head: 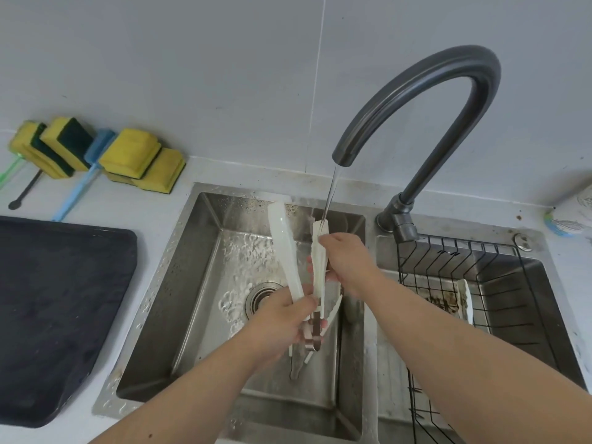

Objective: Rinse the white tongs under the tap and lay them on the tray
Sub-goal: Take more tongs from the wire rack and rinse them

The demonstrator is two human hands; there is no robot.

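Observation:
The white tongs (283, 245) are held over the left sink basin (192, 283), arms spread and tips pointing away from me. My left hand (282, 322) grips them near the metal hinge end. My right hand (344, 261) is closed around the right arm, whose tip sits in the thin stream of water falling from the dark grey tap (416, 100). The dark tray (57, 315) lies on the counter to the left of the sink with nothing on it.
Several yellow-green sponges (134, 155) and long-handled brushes (80, 190) lean against the wall behind the tray. A black wire rack (480, 299) sits in the right basin with a white dish (466, 302) in it. The drain (261, 298) is below the tongs.

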